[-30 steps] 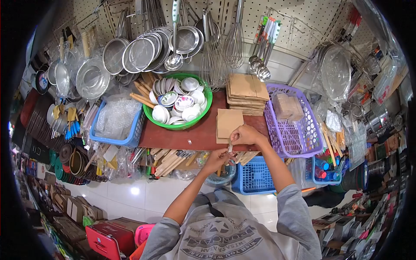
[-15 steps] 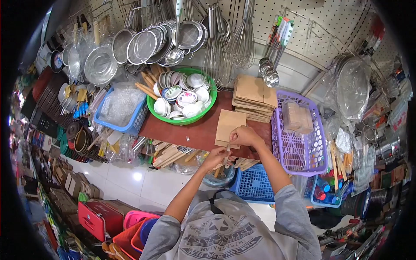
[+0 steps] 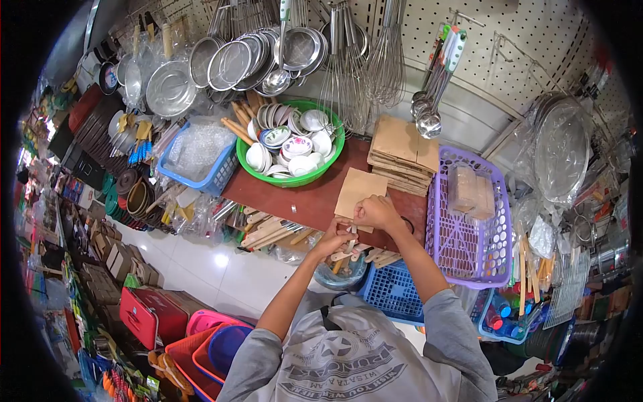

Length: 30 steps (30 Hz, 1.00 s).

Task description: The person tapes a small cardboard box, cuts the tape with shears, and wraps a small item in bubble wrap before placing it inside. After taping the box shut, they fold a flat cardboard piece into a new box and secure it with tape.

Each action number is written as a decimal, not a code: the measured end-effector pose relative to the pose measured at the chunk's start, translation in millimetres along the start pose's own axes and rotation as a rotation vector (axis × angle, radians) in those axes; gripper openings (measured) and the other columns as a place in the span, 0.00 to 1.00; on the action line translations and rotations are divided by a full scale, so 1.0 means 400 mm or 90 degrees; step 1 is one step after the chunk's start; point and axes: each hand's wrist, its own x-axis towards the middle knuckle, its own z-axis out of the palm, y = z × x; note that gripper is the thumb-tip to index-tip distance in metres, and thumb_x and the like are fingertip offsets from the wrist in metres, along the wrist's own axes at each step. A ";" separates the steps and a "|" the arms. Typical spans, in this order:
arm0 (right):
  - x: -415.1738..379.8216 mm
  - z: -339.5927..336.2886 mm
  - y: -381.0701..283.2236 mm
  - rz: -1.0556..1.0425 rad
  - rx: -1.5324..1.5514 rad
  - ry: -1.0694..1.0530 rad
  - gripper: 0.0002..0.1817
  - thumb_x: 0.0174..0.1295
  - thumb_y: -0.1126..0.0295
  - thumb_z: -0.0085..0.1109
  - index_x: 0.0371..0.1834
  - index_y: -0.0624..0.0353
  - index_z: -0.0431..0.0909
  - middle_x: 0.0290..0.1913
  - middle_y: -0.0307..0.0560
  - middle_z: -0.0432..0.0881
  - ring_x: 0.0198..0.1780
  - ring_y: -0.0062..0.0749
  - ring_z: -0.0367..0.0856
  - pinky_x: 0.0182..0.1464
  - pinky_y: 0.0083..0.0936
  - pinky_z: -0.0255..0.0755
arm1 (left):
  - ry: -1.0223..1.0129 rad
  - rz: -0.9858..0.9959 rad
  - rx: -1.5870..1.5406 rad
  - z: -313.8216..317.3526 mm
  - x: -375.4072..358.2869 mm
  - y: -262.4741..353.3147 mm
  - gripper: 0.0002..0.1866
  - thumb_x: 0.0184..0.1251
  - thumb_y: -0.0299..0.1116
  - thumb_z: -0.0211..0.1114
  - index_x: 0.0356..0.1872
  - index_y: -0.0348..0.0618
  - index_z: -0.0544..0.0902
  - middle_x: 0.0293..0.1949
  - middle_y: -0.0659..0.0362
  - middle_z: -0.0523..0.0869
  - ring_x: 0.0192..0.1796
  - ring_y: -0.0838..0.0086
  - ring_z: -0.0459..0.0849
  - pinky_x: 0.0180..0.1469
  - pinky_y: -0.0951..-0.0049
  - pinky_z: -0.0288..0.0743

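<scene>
A flat brown cardboard piece (image 3: 360, 185) lies at the front edge of the red-brown tabletop (image 3: 268, 197). My left hand (image 3: 332, 241) is closed at its near edge, fingers pinched round a small pale strip (image 3: 351, 234). Resting over the cardboard's lower right part, my right hand (image 3: 376, 212) is curled with thumb and fingertips pressed together. What it pinches is too small to make out. The two hands are close together, with the strip between them. Behind the cardboard stands a stack of brown cardboard pieces (image 3: 404, 144).
A green basin (image 3: 295, 179) of small bowls stands at the back left, beside a blue basket (image 3: 214, 181) with bubble wrap. On the right is a purple basket (image 3: 469, 275) holding wrapped packs. Whisks (image 3: 386, 74), strainers (image 3: 230, 65) and ladles (image 3: 429, 124) hang above the table.
The whole view has shifted slightly to the right. Both hands stay over the cardboard's near edge, the left one drawn a little closer to the right, still pinching the strip.
</scene>
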 end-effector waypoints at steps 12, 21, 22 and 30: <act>-0.017 0.024 -0.001 0.012 0.023 0.058 0.10 0.44 0.57 0.68 0.26 0.49 0.87 0.26 0.42 0.87 0.31 0.39 0.87 0.39 0.34 0.80 | -0.052 -0.043 0.006 -0.018 -0.005 0.028 0.31 0.66 0.38 0.65 0.69 0.49 0.66 0.51 0.54 0.83 0.36 0.70 0.90 0.31 0.81 0.72; -0.021 0.023 -0.017 0.024 -0.023 0.088 0.08 0.43 0.59 0.67 0.24 0.48 0.86 0.24 0.46 0.86 0.29 0.41 0.86 0.36 0.36 0.80 | -0.065 -0.065 0.008 -0.032 0.009 0.023 0.29 0.65 0.40 0.67 0.66 0.51 0.68 0.50 0.58 0.85 0.37 0.73 0.89 0.35 0.82 0.74; -0.017 0.031 -0.014 0.028 -0.030 0.088 0.10 0.43 0.57 0.68 0.25 0.48 0.86 0.24 0.45 0.86 0.29 0.40 0.87 0.37 0.35 0.80 | -0.068 -0.065 0.006 -0.033 0.010 0.023 0.29 0.65 0.40 0.67 0.66 0.51 0.68 0.50 0.58 0.85 0.37 0.74 0.89 0.35 0.82 0.74; -0.022 0.021 -0.027 0.060 -0.023 0.091 0.11 0.42 0.56 0.70 0.25 0.48 0.86 0.24 0.47 0.86 0.30 0.41 0.87 0.38 0.36 0.80 | -0.066 -0.074 -0.012 -0.032 0.010 0.024 0.33 0.64 0.40 0.67 0.69 0.50 0.66 0.51 0.58 0.85 0.37 0.74 0.90 0.33 0.85 0.72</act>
